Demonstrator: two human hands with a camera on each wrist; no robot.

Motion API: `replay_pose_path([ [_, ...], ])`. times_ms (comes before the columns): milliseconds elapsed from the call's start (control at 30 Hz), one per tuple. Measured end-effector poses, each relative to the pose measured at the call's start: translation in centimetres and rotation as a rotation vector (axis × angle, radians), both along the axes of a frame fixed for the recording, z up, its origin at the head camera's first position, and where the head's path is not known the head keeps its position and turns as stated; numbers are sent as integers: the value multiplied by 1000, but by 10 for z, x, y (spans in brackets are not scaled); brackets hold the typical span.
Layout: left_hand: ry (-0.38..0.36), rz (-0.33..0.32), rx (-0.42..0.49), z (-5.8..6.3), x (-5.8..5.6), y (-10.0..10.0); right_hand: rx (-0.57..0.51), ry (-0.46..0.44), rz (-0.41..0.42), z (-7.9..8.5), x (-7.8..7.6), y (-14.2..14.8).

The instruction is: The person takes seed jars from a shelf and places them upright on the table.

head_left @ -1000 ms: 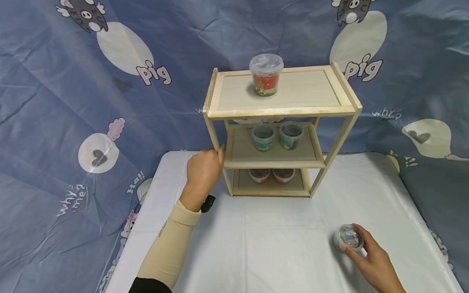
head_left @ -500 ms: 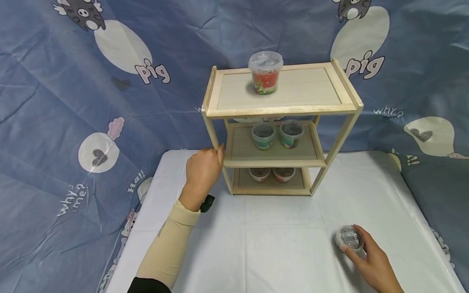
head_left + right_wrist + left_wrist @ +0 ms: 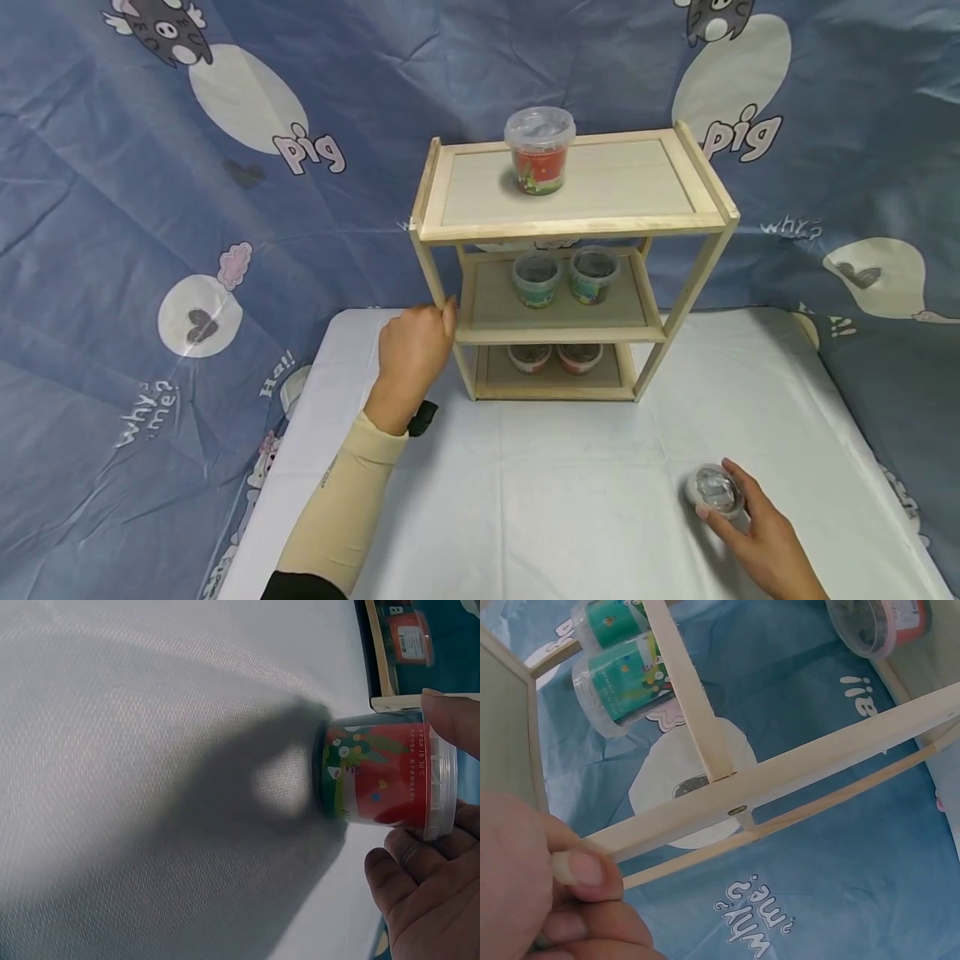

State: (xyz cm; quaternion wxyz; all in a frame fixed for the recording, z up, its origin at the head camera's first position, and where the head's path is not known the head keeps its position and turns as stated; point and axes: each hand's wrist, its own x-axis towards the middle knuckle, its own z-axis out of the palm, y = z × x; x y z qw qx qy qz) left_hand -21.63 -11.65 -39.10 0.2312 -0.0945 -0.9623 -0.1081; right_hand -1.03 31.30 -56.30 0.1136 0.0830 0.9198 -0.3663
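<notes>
My left hand (image 3: 411, 354) grips the left front post (image 3: 772, 776) of a three-tier wooden shelf (image 3: 637, 193), fingers curled round it and thumb along it. At the front right, my right hand (image 3: 768, 546) holds a small plastic tub (image 3: 379, 776) with a clear lid and a red and green printed label, thumb on one side and fingers on the other. The tub is upright, its base close to the white cloth. On the shelf's top tier stands another red-labelled tub (image 3: 540, 158), left of the middle.
Two green-labelled tubs, a left one (image 3: 536, 287) and a right one (image 3: 592, 282), stand on the middle tier. Two tubs (image 3: 529, 357) with reddish sides sit on the bottom tier, partly hidden. A white cloth (image 3: 570, 500) covers the table; a blue printed curtain (image 3: 360, 192) hangs behind.
Almost nothing differs: the view shifts slightly, while the left hand stays on the post and the right hand keeps hold of the tub in the same place.
</notes>
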Motion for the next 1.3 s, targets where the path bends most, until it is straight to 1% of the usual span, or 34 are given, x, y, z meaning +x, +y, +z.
replay_pose_path([
  [67, 4, -2, -4, 0, 0, 0, 6, 13, 5, 1, 0, 0],
  [167, 7, -7, -14, 1, 0, 0, 3, 6, 20, 4, -1, 1],
  [267, 7, -9, -16, 1, 0, 0, 10, 18, 26, 12, -3, 1],
  [367, 6, -10, -12, 1, 0, 0, 16, 78, 21, 23, -7, 1],
  [467, 13, -10, -9, 0, 0, 0, 33, 155, -1, 33, -10, -1],
  [533, 18, -10, -10, 0, 0, 0, 51, 192, -14, 40, -12, -4],
  [667, 20, -15, -9, -1, 0, 0, 89, 224, -35, 51, -14, -11],
  [967, 19, -17, -2, -1, 1, -1, 129, 309, -31, 73, -19, -23],
  [1133, 25, -25, 0, -1, 1, -1, 109, 367, -43, 87, -17, -26],
  [1300, 44, -34, -1, -2, 0, -2, 98, 462, -52, 96, -18, -30],
])
